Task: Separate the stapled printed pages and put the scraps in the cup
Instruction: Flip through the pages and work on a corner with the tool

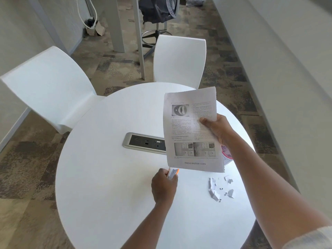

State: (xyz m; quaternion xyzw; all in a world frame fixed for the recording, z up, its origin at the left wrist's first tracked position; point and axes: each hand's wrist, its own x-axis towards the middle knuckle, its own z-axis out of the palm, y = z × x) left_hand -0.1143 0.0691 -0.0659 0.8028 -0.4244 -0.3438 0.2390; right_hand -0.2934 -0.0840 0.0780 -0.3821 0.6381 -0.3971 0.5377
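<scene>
Printed pages [192, 130] are being held up above the round white surface [107, 186] by the right hand [216, 130], whose thumb is pressing on the front sheet near its right edge while the fingers are wrapping behind the stack. The stack is standing nearly upright, text and grey pictures facing the person, its bottom edge hanging just above the left hand [164, 186]. The left hand is closing around a small white and orange tool [172, 173], which looks like a stapler or staple remover, though I cannot tell which; the tool's tip is sitting right at the lower left corner of the pages. To the right of the left hand and below the right forearm, paper scraps [220, 188] are lying scattered on the surface with a few small dark bits among them. Behind the right wrist, a cup [226, 155] with a pink pattern is peeking out, mostly hidden by the pages and the arm. Beyond the left hand, a grey socket panel [143, 141] is sitting set into the surface, partly covered by the pages. Two white chairs [52, 87] are standing on the far side.
</scene>
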